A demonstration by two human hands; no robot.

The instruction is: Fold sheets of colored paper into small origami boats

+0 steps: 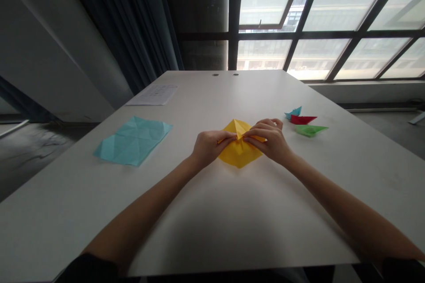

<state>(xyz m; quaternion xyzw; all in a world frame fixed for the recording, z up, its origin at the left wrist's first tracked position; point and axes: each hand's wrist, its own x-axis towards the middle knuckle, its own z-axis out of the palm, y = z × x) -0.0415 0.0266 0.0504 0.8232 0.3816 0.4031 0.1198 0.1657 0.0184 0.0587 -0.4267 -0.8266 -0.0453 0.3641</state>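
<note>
A yellow sheet of paper (pixel 238 152), folded into a diamond shape, lies flat in the middle of the white table (pixel 232 212). My left hand (pixel 209 146) rests on its left side, fingers curled and pinching a folded flap near the centre. My right hand (pixel 269 138) presses on the right side, its fingers closed on the same central fold. The fingertips of both hands meet at the middle of the paper, and part of the sheet is hidden under them.
A creased light blue sheet (pixel 133 139) lies flat to the left. A white printed page (pixel 153 95) sits further back. Three small folded paper boats, teal (pixel 294 112), red (pixel 302 119) and green (pixel 310 130), stand to the right. Large windows (pixel 318 17) are behind the table.
</note>
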